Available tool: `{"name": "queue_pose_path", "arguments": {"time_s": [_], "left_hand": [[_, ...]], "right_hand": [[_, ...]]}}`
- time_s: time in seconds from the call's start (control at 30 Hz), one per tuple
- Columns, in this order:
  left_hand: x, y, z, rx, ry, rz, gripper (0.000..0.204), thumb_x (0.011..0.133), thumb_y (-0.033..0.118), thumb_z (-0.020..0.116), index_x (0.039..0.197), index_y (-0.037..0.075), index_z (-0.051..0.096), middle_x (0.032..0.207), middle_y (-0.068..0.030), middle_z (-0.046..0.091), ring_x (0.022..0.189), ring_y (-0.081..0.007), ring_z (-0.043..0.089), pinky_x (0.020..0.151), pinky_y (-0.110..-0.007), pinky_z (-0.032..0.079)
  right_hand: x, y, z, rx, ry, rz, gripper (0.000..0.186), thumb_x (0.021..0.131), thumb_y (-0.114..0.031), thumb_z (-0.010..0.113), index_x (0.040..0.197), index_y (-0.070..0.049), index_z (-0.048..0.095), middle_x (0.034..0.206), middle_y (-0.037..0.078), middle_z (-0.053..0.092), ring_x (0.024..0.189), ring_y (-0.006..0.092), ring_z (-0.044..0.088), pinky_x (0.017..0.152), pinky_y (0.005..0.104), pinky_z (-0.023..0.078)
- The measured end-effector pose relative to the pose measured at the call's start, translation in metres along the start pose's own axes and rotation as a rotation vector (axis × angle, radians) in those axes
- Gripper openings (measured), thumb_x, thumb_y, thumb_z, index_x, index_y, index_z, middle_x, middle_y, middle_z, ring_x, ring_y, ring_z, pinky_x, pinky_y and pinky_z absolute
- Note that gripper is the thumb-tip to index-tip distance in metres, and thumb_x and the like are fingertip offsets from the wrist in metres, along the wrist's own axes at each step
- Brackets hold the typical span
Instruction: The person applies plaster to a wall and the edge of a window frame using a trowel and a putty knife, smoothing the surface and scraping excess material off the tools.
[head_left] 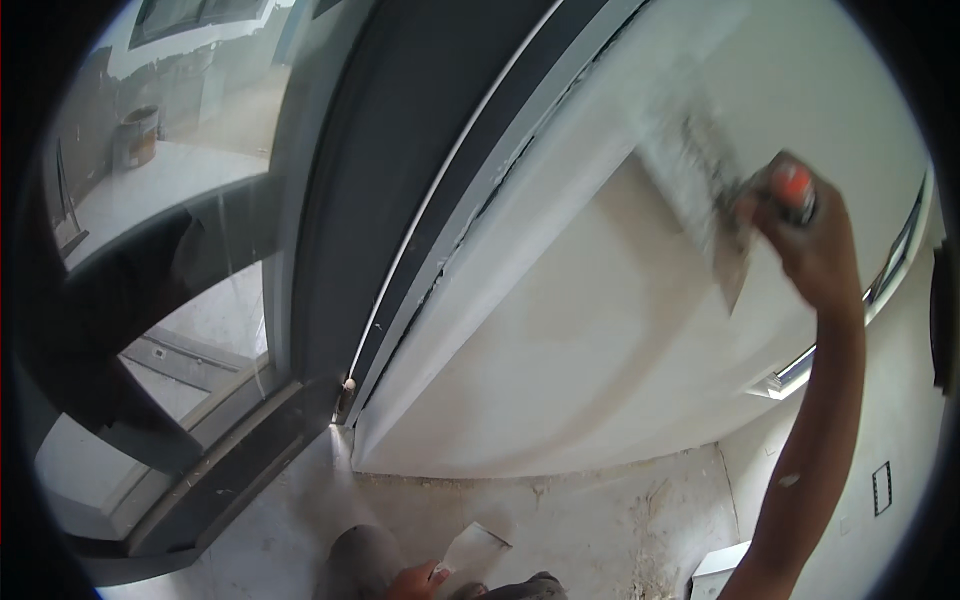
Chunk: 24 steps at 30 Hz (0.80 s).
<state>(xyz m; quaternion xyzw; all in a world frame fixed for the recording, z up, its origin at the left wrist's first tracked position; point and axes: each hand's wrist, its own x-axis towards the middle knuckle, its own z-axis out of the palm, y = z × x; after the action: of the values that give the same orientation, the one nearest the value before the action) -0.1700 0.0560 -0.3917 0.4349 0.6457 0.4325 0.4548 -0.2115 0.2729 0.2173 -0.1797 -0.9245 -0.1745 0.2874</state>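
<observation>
Raised at the right, my right hand (822,245) is closed round the red-ended handle of a wide plastering trowel (690,165). The trowel's blade is smeared with plaster and blurred. It lies against, or very close to, the pale wall (560,330), by the corner of the window reveal. Low in the picture, my left hand (413,582) shows only in part, closed on a putty knife (476,546) with a broad pale blade. Darker, damp-looking patches mark the wall below the trowel.
A dark-framed glass door or window (400,130) stands at the left, beside the wall's edge. Through the glass shows a bucket (140,137). The dusty floor (600,515) is stained. A white box (718,570) stands at the lower right, near a wall socket opening (882,489).
</observation>
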Motion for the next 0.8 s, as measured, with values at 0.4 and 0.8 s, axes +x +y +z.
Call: {"name": "queue_pose_path", "arguments": {"time_s": [0.4,0.8], "left_hand": [[0.000,0.025,-0.012,-0.148,0.051,0.104,0.038,0.091,0.040,0.046,0.091,0.002,0.053,0.074,-0.0215,0.057,0.071,-0.0410,0.057,0.062,-0.046,0.043],[-0.043,0.006,-0.002,-0.054,0.103,0.019,0.037,0.092,0.038,0.045,0.092,0.002,0.052,0.067,-0.0206,0.055,0.067,-0.0411,0.056,0.060,-0.046,0.042]], "right_hand": [[-0.168,-0.083,0.243,-0.047,-0.204,-0.299,0.009,0.067,-0.008,0.057,0.075,-0.006,0.053,0.077,0.009,0.055,0.068,0.0243,0.061,0.058,0.0356,0.048],[-0.204,0.008,0.187,-0.205,0.117,-0.398,0.030,0.067,-0.010,0.066,0.096,-0.011,0.058,0.106,0.016,0.059,0.078,0.0292,0.061,0.060,0.0378,0.049]]}}
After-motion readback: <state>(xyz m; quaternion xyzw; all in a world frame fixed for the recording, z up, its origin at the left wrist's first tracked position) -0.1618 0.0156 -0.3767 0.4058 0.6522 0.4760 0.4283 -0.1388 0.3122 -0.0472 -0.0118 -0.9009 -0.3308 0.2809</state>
